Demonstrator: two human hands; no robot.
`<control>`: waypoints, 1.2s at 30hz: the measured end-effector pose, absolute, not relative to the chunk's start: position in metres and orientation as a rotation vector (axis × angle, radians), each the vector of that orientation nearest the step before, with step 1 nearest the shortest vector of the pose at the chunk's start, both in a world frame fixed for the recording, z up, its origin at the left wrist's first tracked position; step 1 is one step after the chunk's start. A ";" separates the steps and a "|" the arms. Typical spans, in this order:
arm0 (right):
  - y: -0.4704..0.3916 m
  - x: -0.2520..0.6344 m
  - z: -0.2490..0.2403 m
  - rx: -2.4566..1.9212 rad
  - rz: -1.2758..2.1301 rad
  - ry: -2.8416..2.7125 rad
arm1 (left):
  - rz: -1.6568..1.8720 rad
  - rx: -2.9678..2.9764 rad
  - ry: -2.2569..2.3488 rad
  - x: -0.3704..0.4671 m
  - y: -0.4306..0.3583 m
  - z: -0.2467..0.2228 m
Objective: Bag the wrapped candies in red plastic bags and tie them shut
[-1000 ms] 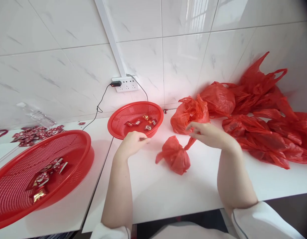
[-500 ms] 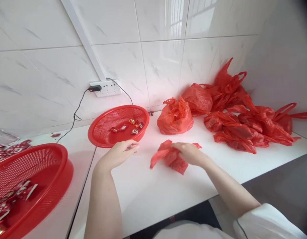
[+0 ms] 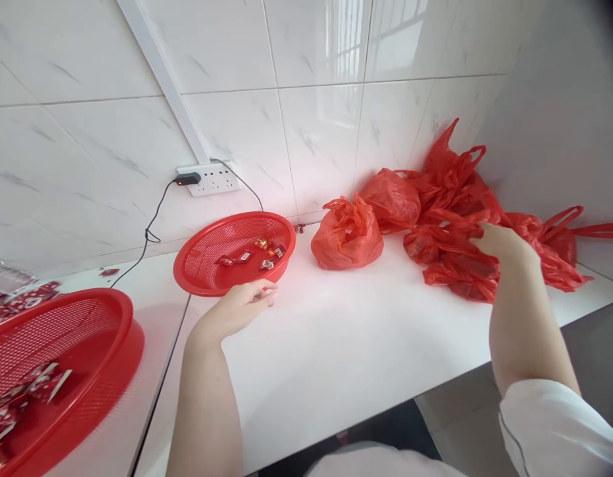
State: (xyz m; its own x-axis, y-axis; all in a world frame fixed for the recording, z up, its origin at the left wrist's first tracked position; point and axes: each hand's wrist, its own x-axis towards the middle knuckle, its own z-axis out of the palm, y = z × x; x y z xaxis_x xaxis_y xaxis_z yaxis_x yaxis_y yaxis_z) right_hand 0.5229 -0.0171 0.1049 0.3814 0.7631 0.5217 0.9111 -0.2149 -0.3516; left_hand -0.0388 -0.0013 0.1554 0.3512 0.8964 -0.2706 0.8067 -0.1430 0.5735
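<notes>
Head view: the right hand [image 3: 502,245] reaches over the heap of red bags [image 3: 460,265] at the right of the worktop [image 3: 346,351]; whether its fingers grip one cannot be told. The left hand [image 3: 243,306], half-curled with nothing seen in it, hangs by the front of the basket [image 3: 187,286]. Such bags probably handle best with a light hold at the neck and a soft release, so no loop snags a neighbour. They look thin, crumpled and slightly see-through; a rounder bag [image 3: 347,240] sits upright between heap and basket.

Black plug [image 3: 188,179] in power strip [image 3: 217,180]
</notes>
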 end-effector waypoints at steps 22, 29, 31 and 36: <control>0.085 0.277 0.111 -1.843 -0.207 -1.571 | 0.492 1.985 1.323 -0.024 -0.008 0.150; 0.002 0.234 0.149 -1.055 0.267 -1.658 | 1.390 1.831 1.272 0.005 -0.011 0.147; -0.009 0.223 0.148 -0.913 0.537 -1.717 | 1.472 1.829 1.243 0.013 -0.015 0.147; -0.011 0.219 0.141 -0.760 0.728 -1.739 | 1.375 1.582 1.153 0.018 -0.017 0.147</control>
State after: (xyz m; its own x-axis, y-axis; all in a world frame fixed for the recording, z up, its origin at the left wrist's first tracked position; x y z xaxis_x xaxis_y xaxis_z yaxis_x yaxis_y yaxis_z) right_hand 0.2189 -0.0113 0.1410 -0.2436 0.7833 0.5719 0.1420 0.6121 -0.7779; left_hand 0.0181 -0.0170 0.1471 0.0254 0.9437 0.3299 0.1601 -0.3296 0.9305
